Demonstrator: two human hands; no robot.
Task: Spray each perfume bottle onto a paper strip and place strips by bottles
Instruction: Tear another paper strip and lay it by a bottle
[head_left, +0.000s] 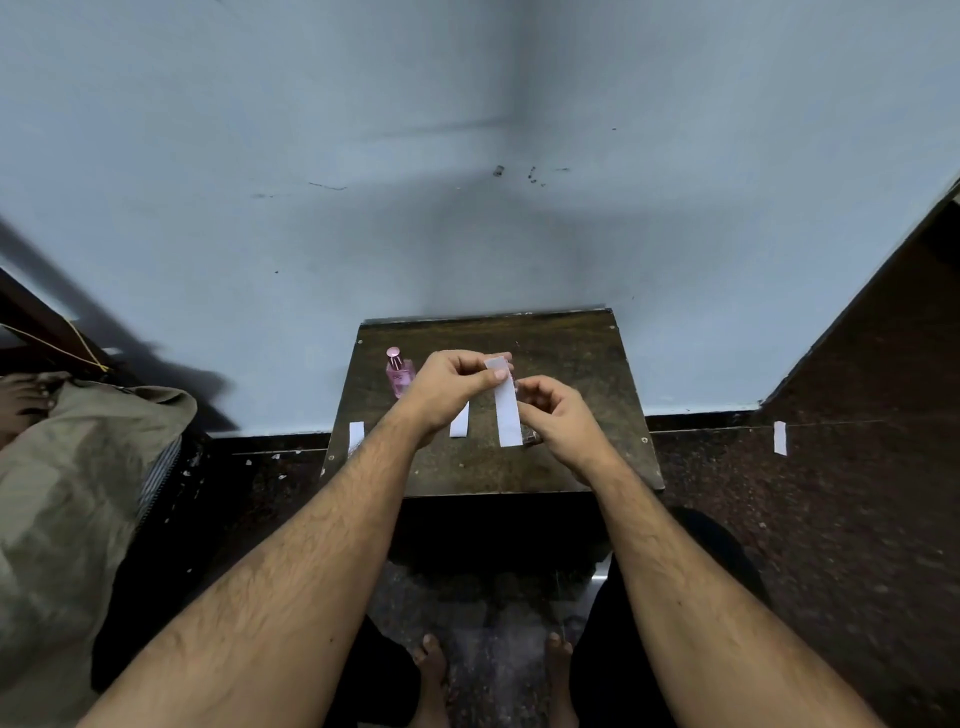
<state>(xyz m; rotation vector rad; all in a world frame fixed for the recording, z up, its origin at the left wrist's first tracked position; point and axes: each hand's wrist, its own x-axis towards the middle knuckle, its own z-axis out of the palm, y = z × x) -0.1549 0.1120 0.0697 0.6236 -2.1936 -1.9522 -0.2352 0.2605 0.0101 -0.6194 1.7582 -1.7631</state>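
Note:
My left hand (453, 379) pinches the top of a white paper strip (507, 415), which hangs upright over the small dark wooden table (582, 364). Right beside the strip, my right hand (556, 415) is closed around a small dark perfume bottle (533, 440); only its ends show past my fingers. A pink perfume bottle (399, 371) with a round pink cap stands at the table's back left. One white strip (356, 435) lies at the table's left edge. Another strip (460, 422) lies near the middle, partly behind my left wrist.
The table stands against a pale blue wall (467, 182). On the dark floor to the right lies one more white strip (780, 438). A beige cloth bundle (67, 493) and another person's foot (23, 395) are at the left. My bare feet (434, 670) are below the table.

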